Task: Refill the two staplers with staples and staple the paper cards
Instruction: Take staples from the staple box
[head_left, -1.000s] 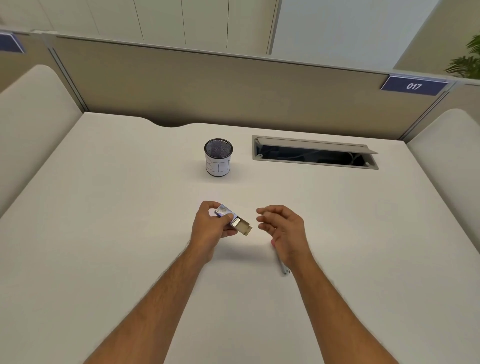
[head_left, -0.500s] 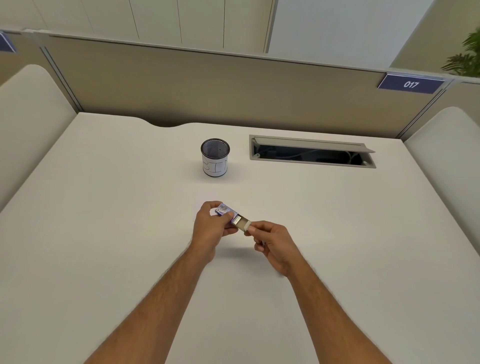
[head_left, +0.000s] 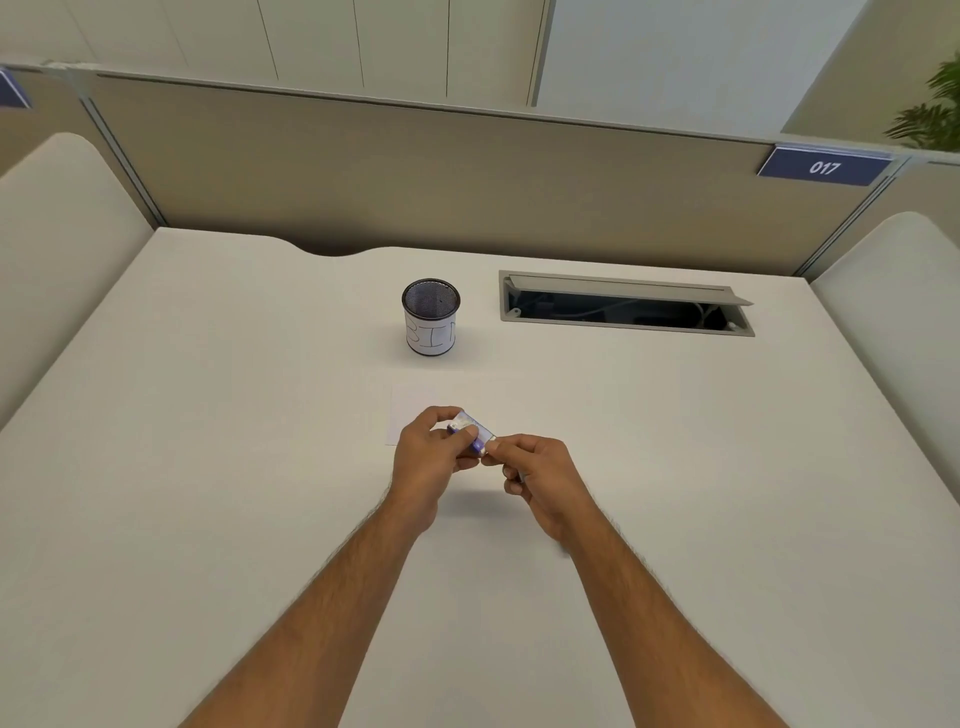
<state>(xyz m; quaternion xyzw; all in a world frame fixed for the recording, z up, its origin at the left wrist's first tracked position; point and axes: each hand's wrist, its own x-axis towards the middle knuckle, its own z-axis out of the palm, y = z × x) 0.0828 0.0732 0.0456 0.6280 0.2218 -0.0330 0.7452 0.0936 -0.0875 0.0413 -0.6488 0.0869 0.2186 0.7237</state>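
White desk (head_left: 208, 467), bare-armed. At twelve o'clock from the hands, mesh cup (head_left: 430, 318); at one o'clock, cable tray (head_left: 626, 306). Faint paper card (head_left: 410, 410) under left hand (head_left: 428, 457). Staple box (head_left: 474, 434) pinched by left fingers above desk centre; drawer, open a second ago, now pushed in by right hand (head_left: 540, 475), thumb and forefinger nipping its end.
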